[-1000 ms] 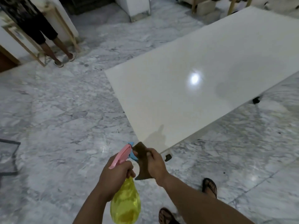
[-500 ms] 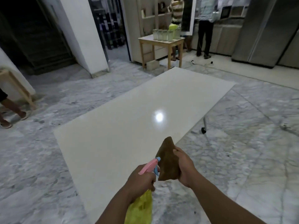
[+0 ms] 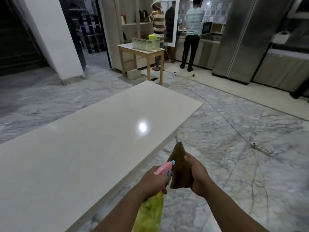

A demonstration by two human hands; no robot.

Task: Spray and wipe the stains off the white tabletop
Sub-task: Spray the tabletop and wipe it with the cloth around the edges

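**View lifts along the table; bottle aimed at the cloth, not the top**

Change: a second ago the view looked steeply down at one corner of the white table point(image 3: 80, 158), the hands below that corner over the floor. Now the view is raised and turned, so the table runs away lengthwise toward the far kitchen. The hands have kept their pairing throughout, bottle nozzle against cloth.

Hands: left hand point(image 3: 154, 180) wrapped shut round the neck of the spray bottle point(image 3: 150, 213), a finger by the blue trigger. Right hand point(image 3: 196, 174) pinches the brown cloth point(image 3: 179, 166) by one side, the cloth standing up in a point.

Where: both hands sit just off the table's right long edge, over the marble floor point(image 3: 234, 148), near the near end. Nothing touches the top.

Pointing: the bottle's long axis tilts up and away from the person, yellow body low, pink head high; the nozzle faces the cloth, touching or nearly so.

Reading: likely wetting the cloth before wiping. No stains can be made out on the top, only a lamp reflection. Wiping not yet begun.
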